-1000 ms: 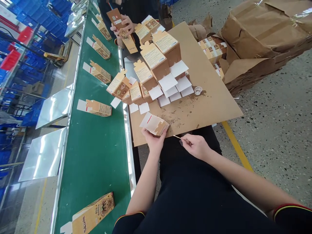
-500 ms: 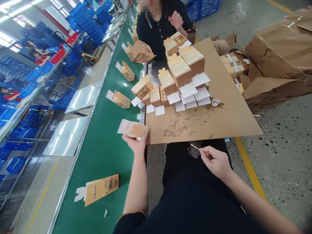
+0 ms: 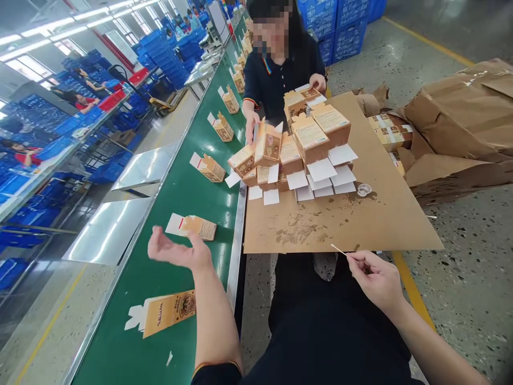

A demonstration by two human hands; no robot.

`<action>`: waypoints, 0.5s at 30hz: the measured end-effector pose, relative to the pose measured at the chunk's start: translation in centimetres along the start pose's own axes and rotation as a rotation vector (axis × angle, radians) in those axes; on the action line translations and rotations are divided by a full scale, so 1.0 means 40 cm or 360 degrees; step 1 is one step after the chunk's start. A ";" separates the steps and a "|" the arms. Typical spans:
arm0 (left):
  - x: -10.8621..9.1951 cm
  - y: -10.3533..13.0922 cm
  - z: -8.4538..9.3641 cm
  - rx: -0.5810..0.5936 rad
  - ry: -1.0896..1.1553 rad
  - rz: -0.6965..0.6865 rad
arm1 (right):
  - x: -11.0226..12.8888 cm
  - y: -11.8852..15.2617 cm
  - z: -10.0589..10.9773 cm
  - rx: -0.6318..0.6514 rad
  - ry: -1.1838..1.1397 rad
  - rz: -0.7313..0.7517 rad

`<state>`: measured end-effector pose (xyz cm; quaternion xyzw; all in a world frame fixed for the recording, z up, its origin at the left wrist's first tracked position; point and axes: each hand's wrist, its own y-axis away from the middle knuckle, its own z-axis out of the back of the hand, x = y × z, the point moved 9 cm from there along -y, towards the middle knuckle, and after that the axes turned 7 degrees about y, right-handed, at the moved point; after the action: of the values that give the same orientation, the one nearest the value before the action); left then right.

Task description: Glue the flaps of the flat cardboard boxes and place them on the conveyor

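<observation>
My left hand (image 3: 180, 251) is over the green belt (image 3: 160, 192), fingers apart and holding nothing, just beside an open-flapped carton (image 3: 200, 226). My right hand (image 3: 374, 272) pinches a thin white-tipped swab (image 3: 339, 249) at the front edge of the cardboard sheet (image 3: 385, 224). Nearer to me on the belt lies an orange printed carton (image 3: 166, 314) with white flaps. Several cartons are piled on the sheet, among them one (image 3: 310, 138) with its white flap hanging out. Near the pile stands a small clear cup (image 3: 364, 190), with wet marks around it.
A person (image 3: 280, 69) across the sheet has one hand on a tilted carton (image 3: 267, 143) and the other at the back of the pile. More cartons (image 3: 222, 128) line the belt. Large brown paper wrapping (image 3: 457, 112) lies at the right; blue crates (image 3: 350, 32) stand behind.
My left hand has let go of a carton, now on the belt, and moved left. My right hand still pinches the swab. The person opposite has brought both hands down to the cartons.
</observation>
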<state>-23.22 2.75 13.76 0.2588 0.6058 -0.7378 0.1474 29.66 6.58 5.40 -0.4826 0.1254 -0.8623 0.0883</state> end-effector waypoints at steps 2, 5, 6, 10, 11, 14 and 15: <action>-0.031 -0.076 -0.143 0.0234 0.0274 -0.0022 | -0.004 0.001 0.000 -0.0009 0.0013 0.0014; -0.025 -0.168 -0.435 0.0789 0.0510 0.0239 | -0.004 0.001 -0.002 -0.0007 0.0023 0.0025; -0.016 -0.179 -0.528 0.0976 0.0512 0.0341 | -0.005 0.002 0.000 -0.0014 0.0026 0.0020; 0.025 -0.123 -0.751 0.1533 0.0357 0.0757 | -0.014 0.015 0.022 -0.0095 0.0050 -0.0045; 0.033 -0.098 -0.766 0.1587 0.0316 0.0836 | -0.019 0.021 0.029 -0.0118 0.0059 -0.0065; 0.040 -0.043 -0.755 0.1578 0.0278 0.0902 | -0.038 0.036 0.047 -0.0165 0.0079 -0.0136; 0.036 -0.032 -0.745 0.1562 0.0290 0.0865 | -0.046 0.040 0.051 -0.0173 0.0074 -0.0163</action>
<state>-19.01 32.06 10.06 0.5060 0.1138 -0.8431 0.1416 32.41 5.29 4.45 -0.4722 0.1491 -0.8686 0.0147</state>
